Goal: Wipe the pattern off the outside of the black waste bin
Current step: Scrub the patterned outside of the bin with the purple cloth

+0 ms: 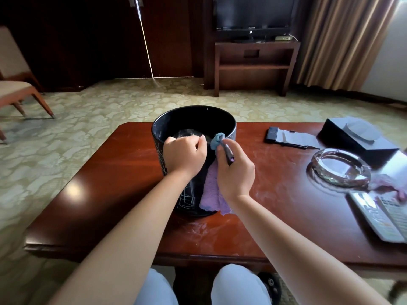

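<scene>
The black waste bin stands upright on the red-brown wooden table. White scribbled lines show low on its near wall. My left hand grips the bin's near rim, fingers curled over the edge. My right hand holds a purple cloth against the bin's outer wall, with a blue fold of it bunched at the rim. A dark pen-like stick also lies in that hand's grip.
A glass ashtray, two remote controls, a black tissue box and a notepad with pen occupy the table's right side. A chair stands far left, a TV stand at the back.
</scene>
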{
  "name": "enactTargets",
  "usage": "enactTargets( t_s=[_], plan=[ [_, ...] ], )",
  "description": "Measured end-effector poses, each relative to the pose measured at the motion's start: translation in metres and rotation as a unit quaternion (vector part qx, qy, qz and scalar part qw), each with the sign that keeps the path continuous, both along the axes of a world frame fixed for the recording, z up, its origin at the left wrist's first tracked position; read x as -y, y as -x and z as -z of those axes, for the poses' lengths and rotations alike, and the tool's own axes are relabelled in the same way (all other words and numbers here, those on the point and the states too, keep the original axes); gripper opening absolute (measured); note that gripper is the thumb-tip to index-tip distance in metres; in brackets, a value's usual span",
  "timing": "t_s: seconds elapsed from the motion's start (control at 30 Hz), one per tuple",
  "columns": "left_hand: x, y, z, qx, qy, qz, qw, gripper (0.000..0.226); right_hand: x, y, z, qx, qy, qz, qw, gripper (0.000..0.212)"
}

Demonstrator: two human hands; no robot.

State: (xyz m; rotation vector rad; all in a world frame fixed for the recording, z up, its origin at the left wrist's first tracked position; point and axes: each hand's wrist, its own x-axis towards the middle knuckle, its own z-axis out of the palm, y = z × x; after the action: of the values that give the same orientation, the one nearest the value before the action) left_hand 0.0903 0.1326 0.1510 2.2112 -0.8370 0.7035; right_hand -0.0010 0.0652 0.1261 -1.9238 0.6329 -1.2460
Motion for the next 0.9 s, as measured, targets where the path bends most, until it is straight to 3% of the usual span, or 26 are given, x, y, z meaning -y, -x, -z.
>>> enactTargets(
  t_s=[0.13,0.33,0.5,0.57,0.67,0.8,0.9],
  plan=[
    [0.000,0.000,0.002,0.012,-0.001,-0.001,1.000,0.048,-0.006,-0.003,0.018,0.004,0.055,0.017,0.998,0.020],
    [0.001,-0.002,0.004,0.029,-0.004,-0.001,1.000,0.049,-0.009,0.012,0.060,-0.145,-0.087,-0.012,0.985,0.010],
    [0.002,-0.002,0.007,0.057,0.016,-0.004,0.998,0.044,-0.005,0.005,0.031,0.006,-0.009,0.002,1.000,0.012],
    [0.001,-0.003,0.008,0.062,0.018,-0.002,0.998,0.042,-0.004,-0.001,0.023,0.027,0.007,0.004,1.000,0.013],
    [0.001,-0.003,0.008,0.066,0.020,-0.002,0.998,0.041,-0.006,0.000,0.037,-0.025,-0.037,-0.001,0.999,0.011],
    [0.000,-0.004,0.009,0.066,0.018,0.000,0.998,0.043,-0.005,0.011,0.075,-0.181,-0.103,-0.016,0.978,0.010],
    [0.000,-0.005,0.010,0.080,0.028,0.005,0.996,0.042,0.001,0.016,0.076,-0.169,-0.092,-0.028,0.981,0.008]
  ],
)
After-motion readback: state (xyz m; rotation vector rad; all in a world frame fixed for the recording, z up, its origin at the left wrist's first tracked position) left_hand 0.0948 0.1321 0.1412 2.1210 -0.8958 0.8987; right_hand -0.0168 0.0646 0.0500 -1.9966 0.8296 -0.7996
